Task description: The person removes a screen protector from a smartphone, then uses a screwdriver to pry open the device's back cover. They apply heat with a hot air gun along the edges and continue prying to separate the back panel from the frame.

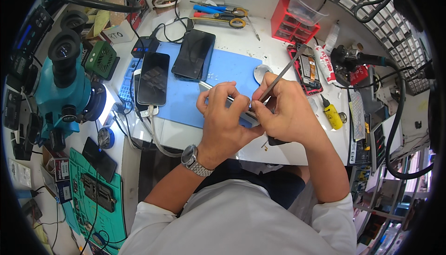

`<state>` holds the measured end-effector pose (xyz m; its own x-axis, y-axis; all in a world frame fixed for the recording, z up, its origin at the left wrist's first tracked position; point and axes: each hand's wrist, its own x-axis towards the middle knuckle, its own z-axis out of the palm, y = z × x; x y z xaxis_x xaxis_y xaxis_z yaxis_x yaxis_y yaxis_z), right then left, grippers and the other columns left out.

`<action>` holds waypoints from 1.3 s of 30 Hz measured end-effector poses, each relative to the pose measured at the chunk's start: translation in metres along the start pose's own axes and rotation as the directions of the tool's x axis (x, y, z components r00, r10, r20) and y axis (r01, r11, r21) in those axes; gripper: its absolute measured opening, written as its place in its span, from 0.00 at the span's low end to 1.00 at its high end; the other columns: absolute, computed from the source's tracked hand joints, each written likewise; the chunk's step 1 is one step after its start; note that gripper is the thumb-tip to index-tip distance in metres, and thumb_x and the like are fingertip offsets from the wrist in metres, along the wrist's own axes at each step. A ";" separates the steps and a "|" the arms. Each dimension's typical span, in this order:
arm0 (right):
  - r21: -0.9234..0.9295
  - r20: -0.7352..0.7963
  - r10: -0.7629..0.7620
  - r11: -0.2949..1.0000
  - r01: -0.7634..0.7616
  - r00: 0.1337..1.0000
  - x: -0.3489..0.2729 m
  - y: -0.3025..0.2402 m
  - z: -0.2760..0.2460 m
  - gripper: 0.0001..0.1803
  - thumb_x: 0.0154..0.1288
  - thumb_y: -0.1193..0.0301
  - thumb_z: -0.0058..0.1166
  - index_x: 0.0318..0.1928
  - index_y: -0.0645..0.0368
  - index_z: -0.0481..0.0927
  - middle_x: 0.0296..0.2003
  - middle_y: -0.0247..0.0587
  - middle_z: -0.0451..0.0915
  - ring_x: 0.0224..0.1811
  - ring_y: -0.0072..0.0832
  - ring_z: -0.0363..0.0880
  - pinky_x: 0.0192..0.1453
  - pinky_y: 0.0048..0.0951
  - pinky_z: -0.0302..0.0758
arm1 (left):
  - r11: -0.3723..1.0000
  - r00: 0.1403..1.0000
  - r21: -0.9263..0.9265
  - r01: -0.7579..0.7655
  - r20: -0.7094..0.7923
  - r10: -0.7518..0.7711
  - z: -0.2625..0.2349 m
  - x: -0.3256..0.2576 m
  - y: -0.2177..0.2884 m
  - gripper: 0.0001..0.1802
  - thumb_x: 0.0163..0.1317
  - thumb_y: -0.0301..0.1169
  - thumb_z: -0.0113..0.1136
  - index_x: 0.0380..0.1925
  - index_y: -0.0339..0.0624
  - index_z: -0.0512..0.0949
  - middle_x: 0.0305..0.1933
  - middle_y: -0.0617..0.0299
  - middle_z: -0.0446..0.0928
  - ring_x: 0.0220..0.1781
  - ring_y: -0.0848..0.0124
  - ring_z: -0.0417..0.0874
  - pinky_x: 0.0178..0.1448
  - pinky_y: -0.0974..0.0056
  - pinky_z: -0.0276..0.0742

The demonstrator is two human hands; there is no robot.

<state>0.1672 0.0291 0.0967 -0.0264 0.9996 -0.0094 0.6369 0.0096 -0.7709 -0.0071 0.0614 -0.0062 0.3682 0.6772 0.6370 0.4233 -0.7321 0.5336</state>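
My right hand [285, 111] pinches slim metal tweezers [287, 68], their upper end slanting to the far right and their tips hidden among my fingers. My left hand [225, 115], with a steel watch on its wrist, is curled with its fingertips close to the right hand's. It holds a flat, silver-edged phone-like piece [205, 85], mostly covered by both hands. A dark corner shows under the right hand. Beneath lies a blue work mat [181, 111]. Beyond the left hand, a black phone [193, 53] rests on the mat, and another phone [153, 78] lies farther left.
An opened red phone [306, 69] lies at right, near a yellow bottle [332, 115] and a white tube [325, 64]. A teal microscope [62, 88] stands left. Scissors and pliers [218, 16], plus a red drawer box [288, 25], are at the back. Cables cross the left side.
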 end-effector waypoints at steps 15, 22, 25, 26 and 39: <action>0.146 0.059 0.185 0.970 -0.192 0.981 0.016 0.022 -0.003 0.08 0.69 0.78 0.70 0.41 0.65 0.82 0.34 0.41 0.89 0.35 0.22 0.88 0.41 0.28 0.84 | 0.990 0.992 -0.079 -0.114 -0.063 0.109 0.008 -0.011 -0.009 0.31 0.52 0.50 0.90 0.50 0.49 0.88 0.57 0.57 0.76 0.81 0.40 0.75 0.86 0.22 0.55; 0.174 0.075 0.198 0.962 -0.209 0.977 0.017 0.025 -0.001 0.07 0.69 0.78 0.70 0.42 0.64 0.82 0.34 0.40 0.89 0.35 0.22 0.88 0.42 0.28 0.85 | 0.994 0.994 -0.028 -0.105 -0.020 0.104 0.004 -0.008 -0.006 0.31 0.52 0.52 0.90 0.52 0.51 0.88 0.55 0.58 0.76 0.80 0.45 0.76 0.86 0.27 0.55; 0.231 0.074 0.193 0.951 -0.205 0.978 0.015 0.024 0.002 0.07 0.70 0.79 0.70 0.42 0.64 0.82 0.35 0.41 0.89 0.36 0.23 0.89 0.43 0.28 0.86 | 0.996 0.996 -0.033 -0.087 -0.003 0.087 0.001 -0.008 -0.007 0.31 0.50 0.50 0.90 0.51 0.52 0.88 0.54 0.59 0.76 0.79 0.47 0.77 0.86 0.29 0.55; 0.279 0.062 0.179 0.941 -0.190 0.982 0.012 0.027 0.005 0.07 0.70 0.79 0.70 0.42 0.64 0.83 0.36 0.41 0.89 0.37 0.23 0.89 0.44 0.28 0.86 | 0.996 0.997 -0.042 -0.080 0.000 0.080 0.001 -0.008 -0.007 0.31 0.50 0.49 0.91 0.51 0.52 0.88 0.54 0.60 0.76 0.79 0.48 0.78 0.86 0.30 0.54; 0.080 -0.412 -0.388 0.886 0.457 0.824 -0.028 0.056 0.042 0.08 0.65 0.85 0.66 0.43 0.64 0.83 0.38 0.47 0.90 0.37 0.33 0.91 0.39 0.29 0.84 | 0.995 0.999 -0.089 -0.051 0.006 0.052 0.005 0.003 -0.006 0.28 0.47 0.43 0.90 0.45 0.52 0.85 0.52 0.62 0.75 0.78 0.51 0.79 0.86 0.32 0.54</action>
<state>0.1709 0.0009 0.0271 0.0490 0.8312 0.5539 0.4910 0.4629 -0.7380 -0.0047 0.0687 -0.0100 0.3945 0.6389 0.6605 0.3284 -0.7693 0.5480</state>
